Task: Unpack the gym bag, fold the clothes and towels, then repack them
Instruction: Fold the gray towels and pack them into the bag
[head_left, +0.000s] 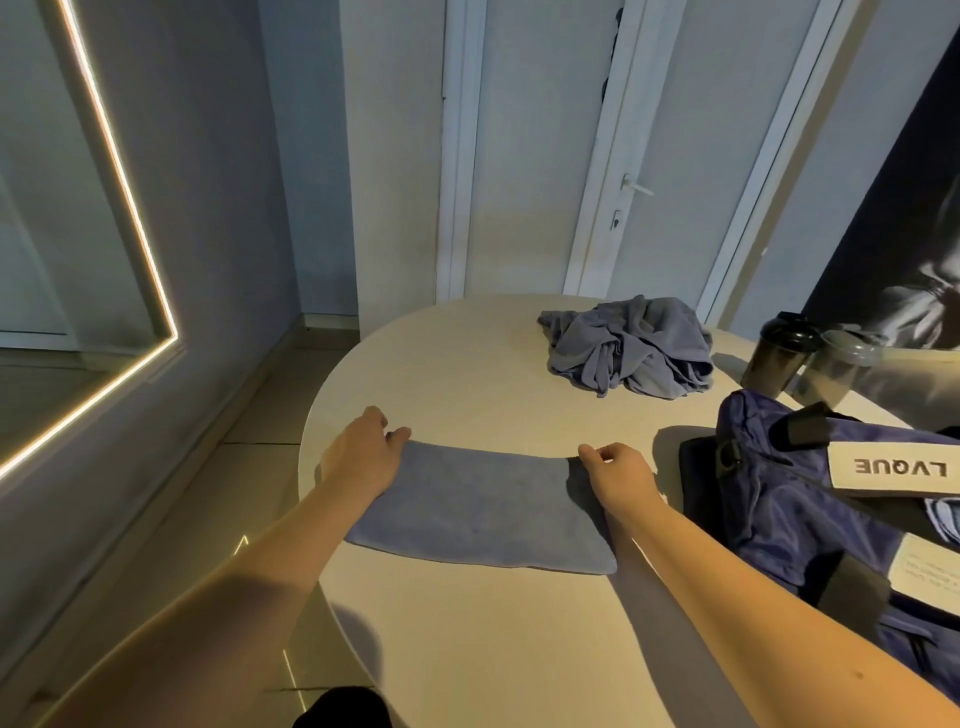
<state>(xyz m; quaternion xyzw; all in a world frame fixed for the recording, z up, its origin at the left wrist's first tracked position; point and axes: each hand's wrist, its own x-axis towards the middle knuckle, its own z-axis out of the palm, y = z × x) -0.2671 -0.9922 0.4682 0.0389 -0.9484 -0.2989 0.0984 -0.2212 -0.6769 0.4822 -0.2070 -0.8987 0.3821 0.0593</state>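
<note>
Your grip is a two-handed pinch: the left hand (366, 457) lies across the far-left corner of the folded blue towel (483, 512), thumb and fingers closing on its edge, and the right hand (621, 475) nips the far-right corner between thumb and forefinger. The towel rests flat on the round table (467, 649) at the centre of the frame, already a neat rectangle. You look to be mid-fold, so the next move probably calls for lifting both corners together and drawing them toward you evenly. A crumpled blue-grey garment (631, 345) waits at upper right, unfolded, and the navy gym bag (810, 499) sits at right.
</note>
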